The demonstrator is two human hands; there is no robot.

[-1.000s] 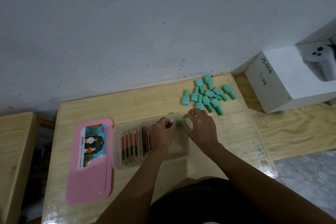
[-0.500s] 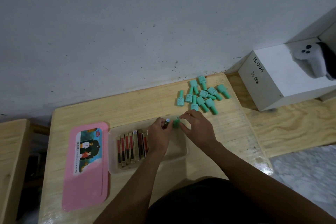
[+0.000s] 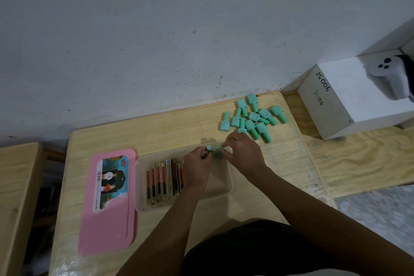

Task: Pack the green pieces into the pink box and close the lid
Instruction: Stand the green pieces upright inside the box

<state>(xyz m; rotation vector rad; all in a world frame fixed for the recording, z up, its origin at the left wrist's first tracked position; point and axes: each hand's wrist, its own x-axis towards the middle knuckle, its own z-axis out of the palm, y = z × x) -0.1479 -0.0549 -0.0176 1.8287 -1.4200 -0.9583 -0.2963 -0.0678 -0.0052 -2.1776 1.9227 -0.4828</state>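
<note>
Several green bottle-shaped pieces (image 3: 252, 117) lie in a heap at the back right of the wooden table. The clear box (image 3: 226, 186) stands in the middle, holding a row of red and gold sticks (image 3: 164, 180) on its left side. Its pink lid (image 3: 107, 201) lies flat to the left of it. My left hand (image 3: 197, 163) grips a green piece (image 3: 208, 149) over the box's far edge. My right hand (image 3: 244, 152) pinches another green piece (image 3: 217, 152) right beside it. The fingertips of both hands nearly touch.
A white box marked JS 006 (image 3: 349, 101) stands to the right on a plywood surface (image 3: 363, 159), with a white controller (image 3: 391, 78) on top. A grey wall rises behind the table. Another wooden surface (image 3: 15, 186) sits at the left.
Both hands stay over the box's far edge holding green pieces and have barely shifted. The camera view has drifted a little.
</note>
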